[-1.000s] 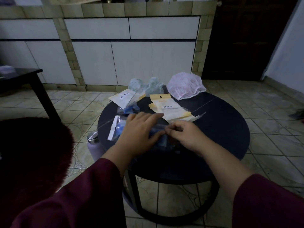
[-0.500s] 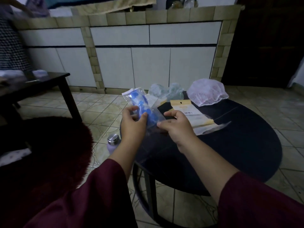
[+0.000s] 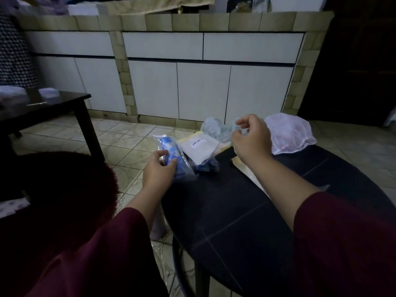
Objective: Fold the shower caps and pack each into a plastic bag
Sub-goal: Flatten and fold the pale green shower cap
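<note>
Maroon sleeves are reaching out over the round black table [image 3: 267,221]. Nearest, the left hand [image 3: 158,168] is pinching a clear plastic bag stuffed with a folded blue shower cap [image 3: 173,159], holding it at the table's left edge. Further off, the right hand [image 3: 250,138] is hanging loosely curled, gripping nothing. Beyond it a puffy white shower cap [image 3: 289,136] is sitting unfolded; it looks feather-light, limp and slippery, so I'd be gathering it by its elastic rim.
</note>
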